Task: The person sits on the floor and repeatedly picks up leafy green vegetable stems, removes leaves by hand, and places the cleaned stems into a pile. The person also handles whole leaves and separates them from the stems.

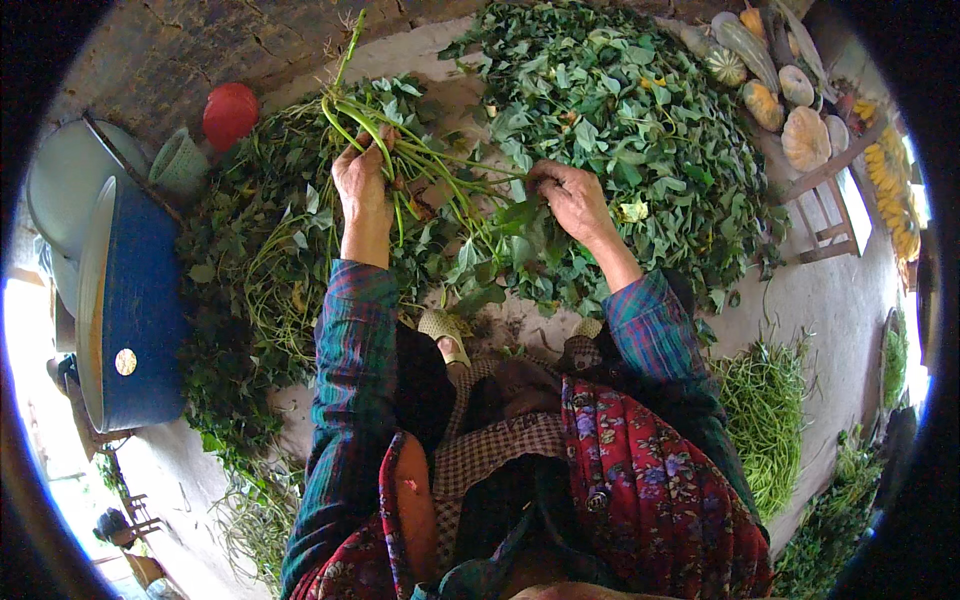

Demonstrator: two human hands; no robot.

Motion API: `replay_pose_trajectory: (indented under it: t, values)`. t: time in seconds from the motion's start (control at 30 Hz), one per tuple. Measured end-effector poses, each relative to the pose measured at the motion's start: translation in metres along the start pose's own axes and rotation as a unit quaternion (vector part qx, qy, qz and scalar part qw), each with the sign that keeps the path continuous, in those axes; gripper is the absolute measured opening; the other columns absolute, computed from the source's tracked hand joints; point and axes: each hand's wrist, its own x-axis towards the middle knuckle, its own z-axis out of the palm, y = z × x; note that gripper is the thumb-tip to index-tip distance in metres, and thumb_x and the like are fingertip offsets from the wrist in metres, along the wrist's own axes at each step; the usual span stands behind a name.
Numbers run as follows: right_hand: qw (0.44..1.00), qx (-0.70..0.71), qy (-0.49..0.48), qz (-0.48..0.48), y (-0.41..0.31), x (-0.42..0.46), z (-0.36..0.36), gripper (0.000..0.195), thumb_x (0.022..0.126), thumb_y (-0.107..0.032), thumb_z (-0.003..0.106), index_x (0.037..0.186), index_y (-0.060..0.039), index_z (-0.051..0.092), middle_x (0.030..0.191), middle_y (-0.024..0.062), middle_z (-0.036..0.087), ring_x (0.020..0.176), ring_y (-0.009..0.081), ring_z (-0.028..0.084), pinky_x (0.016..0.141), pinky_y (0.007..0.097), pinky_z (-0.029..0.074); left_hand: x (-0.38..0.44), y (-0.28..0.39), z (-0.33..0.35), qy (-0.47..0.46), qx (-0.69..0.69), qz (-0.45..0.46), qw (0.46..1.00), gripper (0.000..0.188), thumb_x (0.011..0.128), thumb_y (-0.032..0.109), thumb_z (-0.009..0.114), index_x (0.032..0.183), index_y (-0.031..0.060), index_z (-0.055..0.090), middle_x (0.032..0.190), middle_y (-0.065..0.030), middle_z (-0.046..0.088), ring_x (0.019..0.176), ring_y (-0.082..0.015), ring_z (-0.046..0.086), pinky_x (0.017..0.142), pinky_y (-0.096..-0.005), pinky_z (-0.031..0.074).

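Note:
My left hand point(364, 169) grips a bunch of green leafy vine stems point(409, 142) near their thick, rooty end, which points up. The thin stems spread rightward and down. At their leafy side, my right hand point(562, 191) is closed with its fingertips pinched on a stem or leaf; the fingers hide exactly which. Behind and to the right lies a large heap of green leaves point(615, 112). Beneath and left of my left hand, a tangled pile of vines and leaves point(255, 247) covers the floor.
A blue tub point(142, 315) stands at the left, near a pale green basket point(178, 165) and a red round object point(230, 116). Pumpkins point(806, 139) lie at the upper right by a small wooden chair point(829, 217). A pile of green stems point(761, 420) is at the lower right.

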Motion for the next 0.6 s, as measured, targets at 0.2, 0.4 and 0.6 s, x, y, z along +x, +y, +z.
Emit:
replay_pose_trajectory:
  t: [0.2,0.4,0.6]
  values:
    - [0.998,0.059,-0.023,0.026,-0.009,-0.002,-0.015,0.022,0.084,-0.011,0.054,0.104,-0.0087,0.063,0.079,0.0102,0.065,0.063,0.0155,0.056,0.062,0.0278,0.045,0.007,0.006,-0.007,0.060,-0.070,-0.020,0.996,0.015,0.083,0.016,0.064,0.093,0.0053,0.061,0.080,0.0002,0.062,0.064,-0.0100,0.052,0.042,-0.0256,0.033]
    - [0.977,-0.209,-0.040,-0.028,-0.018,-0.009,-0.010,0.018,0.082,-0.019,0.056,0.097,-0.0117,0.063,0.078,0.0126,0.065,0.070,0.0328,0.062,0.061,0.0419,0.048,0.005,0.008,-0.004,0.083,-0.044,0.029,0.995,0.011,0.082,0.011,0.064,0.089,0.0027,0.061,0.075,-0.0014,0.062,0.051,-0.0089,0.050,0.036,-0.0225,0.035]
    - [0.991,-0.083,0.012,0.104,0.021,-0.004,-0.004,0.017,0.082,-0.014,0.051,0.093,-0.0081,0.062,0.080,0.0119,0.064,0.072,0.0242,0.061,0.066,0.0337,0.047,0.008,0.008,-0.010,0.123,-0.046,0.050,0.990,0.011,0.084,0.013,0.062,0.089,0.0033,0.063,0.080,-0.0041,0.063,0.058,-0.0120,0.051,0.040,-0.0269,0.036]
